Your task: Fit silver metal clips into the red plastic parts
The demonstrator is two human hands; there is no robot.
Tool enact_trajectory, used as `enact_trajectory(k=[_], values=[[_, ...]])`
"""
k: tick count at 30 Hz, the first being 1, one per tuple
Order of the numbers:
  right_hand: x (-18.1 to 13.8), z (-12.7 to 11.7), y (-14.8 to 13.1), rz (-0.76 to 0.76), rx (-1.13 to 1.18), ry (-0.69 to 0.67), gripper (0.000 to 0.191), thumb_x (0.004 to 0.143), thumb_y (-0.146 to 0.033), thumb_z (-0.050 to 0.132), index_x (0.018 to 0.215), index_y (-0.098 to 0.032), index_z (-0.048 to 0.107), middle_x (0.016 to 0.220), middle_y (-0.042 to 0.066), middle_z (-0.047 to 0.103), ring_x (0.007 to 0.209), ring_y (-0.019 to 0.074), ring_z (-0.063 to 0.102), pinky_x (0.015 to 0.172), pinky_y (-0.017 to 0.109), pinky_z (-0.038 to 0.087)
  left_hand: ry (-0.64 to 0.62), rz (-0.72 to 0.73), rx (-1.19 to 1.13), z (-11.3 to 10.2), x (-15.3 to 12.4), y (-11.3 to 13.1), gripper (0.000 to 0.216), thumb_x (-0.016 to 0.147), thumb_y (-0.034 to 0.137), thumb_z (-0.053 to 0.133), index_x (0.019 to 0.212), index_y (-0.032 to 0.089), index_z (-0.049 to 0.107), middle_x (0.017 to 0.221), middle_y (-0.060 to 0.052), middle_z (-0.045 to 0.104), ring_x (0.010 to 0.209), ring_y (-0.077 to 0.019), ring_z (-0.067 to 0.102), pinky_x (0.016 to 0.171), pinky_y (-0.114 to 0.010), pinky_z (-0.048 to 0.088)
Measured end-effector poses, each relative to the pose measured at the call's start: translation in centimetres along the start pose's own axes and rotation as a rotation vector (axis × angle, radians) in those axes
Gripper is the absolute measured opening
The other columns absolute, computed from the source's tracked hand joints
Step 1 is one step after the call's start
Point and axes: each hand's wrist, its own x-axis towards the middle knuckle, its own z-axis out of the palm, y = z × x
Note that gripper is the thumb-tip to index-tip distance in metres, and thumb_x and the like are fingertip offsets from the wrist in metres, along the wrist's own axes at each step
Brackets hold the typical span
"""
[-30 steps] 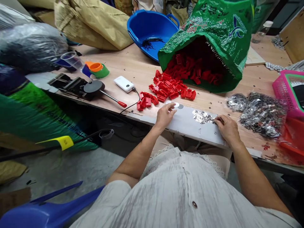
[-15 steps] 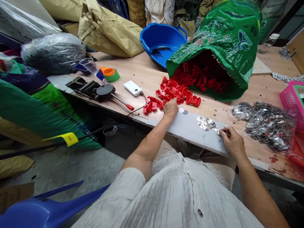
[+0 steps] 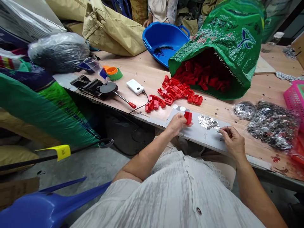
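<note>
My left hand is closed on a small red plastic piece, held just above the grey board at the table's near edge. My right hand rests on the board's right part, its fingers pinched on a thin small metal part beside a little heap of shiny metal bits. A pile of red plastic pieces lies beyond the board, spilling from a tipped green sack. Two small round discs lie at the board's far edge.
A blue basin stands at the back. A white power bank, a black hand press with a red-tipped lever, cups and tape rolls lie left. Bags of metal parts and a pink basket sit right. Another person is behind the table.
My left hand reached to the red pile, took one red piece and drew it back over the grey board. My right hand stayed by the metal bits. The view shifted slightly.
</note>
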Motion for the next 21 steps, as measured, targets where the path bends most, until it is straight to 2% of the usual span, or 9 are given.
enact_trajectory(k=[2, 5, 9, 12, 16, 21], values=[[-0.3, 0.2, -0.9, 0.001, 0.042, -0.023, 0.032, 0.087, -0.05, 0.059, 0.094, -0.021, 0.069, 0.085, 0.005, 0.072, 0.062, 0.0159, 0.059, 0.061, 0.029, 0.048, -0.098, -0.121, -0.164, 0.7, -1.6, -0.7, 0.029, 0.066, 0.009, 0.061, 0.084, 0.019, 0.041, 0.079, -0.004, 0.068, 0.067, -0.0162, 0.069, 0.071, -0.03, 0.052], [-0.9, 0.5, -2.3, -0.02, 0.089, -0.073, 0.03, 0.088, -0.048, 0.06, 0.096, -0.021, 0.069, 0.088, 0.005, 0.072, 0.064, 0.0156, 0.06, 0.064, 0.029, 0.049, -0.144, -0.163, -0.224, 1.3, -3.2, -1.5, 0.036, 0.066, 0.009, 0.06, 0.098, 0.018, 0.047, 0.081, -0.005, 0.07, 0.068, -0.0166, 0.07, 0.069, -0.028, 0.053], [-1.9, 0.4, -4.1, -0.069, 0.132, -0.137, 0.027, 0.089, -0.045, 0.061, 0.096, -0.021, 0.069, 0.086, 0.004, 0.072, 0.066, 0.0151, 0.061, 0.065, 0.028, 0.049, -0.201, -0.182, -0.214, 1.8, -4.1, -2.2, 0.035, 0.07, 0.013, 0.053, 0.105, 0.015, 0.057, 0.073, -0.002, 0.065, 0.068, -0.0158, 0.07, 0.075, -0.031, 0.057], [-2.6, 0.4, -5.5, -0.122, 0.149, -0.15, 0.024, 0.09, -0.043, 0.062, 0.096, -0.021, 0.069, 0.081, 0.002, 0.071, 0.063, 0.0139, 0.059, 0.062, 0.027, 0.048, -0.205, -0.154, -0.105, 2.2, -4.4, -2.4, 0.037, 0.069, 0.014, 0.052, 0.106, 0.014, 0.062, 0.071, 0.0, 0.063, 0.056, -0.0118, 0.064, 0.064, -0.026, 0.054], [-3.0, 0.8, -6.8, -0.245, 0.156, -0.137, 0.018, 0.091, -0.039, 0.062, 0.093, -0.022, 0.068, 0.083, 0.002, 0.071, 0.064, 0.014, 0.06, 0.062, 0.027, 0.049, -0.259, -0.131, -0.037, 2.8, -5.2, -2.4, 0.052, 0.068, 0.013, 0.059, 0.12, 0.016, 0.061, 0.079, -0.001, 0.066, 0.053, -0.0106, 0.062, 0.051, -0.022, 0.046], [-2.9, 1.2, -6.7, -0.377, 0.07, -0.075, 0.011, 0.093, -0.033, 0.062, 0.092, -0.023, 0.067, 0.083, 0.002, 0.071, 0.067, 0.015, 0.063, 0.066, 0.029, 0.051, -0.4, -0.178, -0.133, 2.7, -6.2, -1.8, 0.047, 0.071, 0.022, 0.076, 0.116, 0.016, 0.064, 0.083, -0.002, 0.066, 0.062, -0.0109, 0.065, 0.059, -0.023, 0.049]])
